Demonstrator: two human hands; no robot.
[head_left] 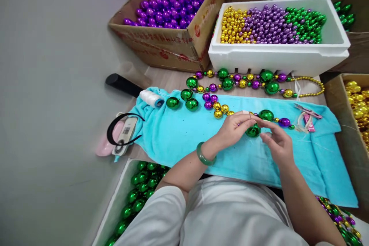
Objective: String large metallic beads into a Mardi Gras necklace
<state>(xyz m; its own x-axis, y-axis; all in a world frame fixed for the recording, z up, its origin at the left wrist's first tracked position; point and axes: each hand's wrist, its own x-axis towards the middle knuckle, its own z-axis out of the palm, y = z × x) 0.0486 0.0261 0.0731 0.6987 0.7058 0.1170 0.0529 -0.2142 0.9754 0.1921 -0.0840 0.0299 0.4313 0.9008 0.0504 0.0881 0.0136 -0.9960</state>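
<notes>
A large shiny green bead [253, 130] sits between my hands, low over the turquoise towel [178, 134]. My left hand [236, 127], with a green bangle on its wrist, has its thumb and fingers pressed together at the bead's upper left. What they pinch is too small to make out. My right hand [278, 144] curves in from the other side, its index finger reaching the left fingertips and its thumb apart beside the bead. Behind the hands lies another green bead [265, 115], in line with a purple bead [285, 122] and small gold and green ones.
Loose green beads [186, 94], purple beads [210, 100] and gold beads [221, 110] lie left, near a thread spool [151, 98]. Thread snips [308, 111] lie right. A bead necklace [242, 83] stretches behind. A carton [155, 40] and foam box [276, 52] stand at the back.
</notes>
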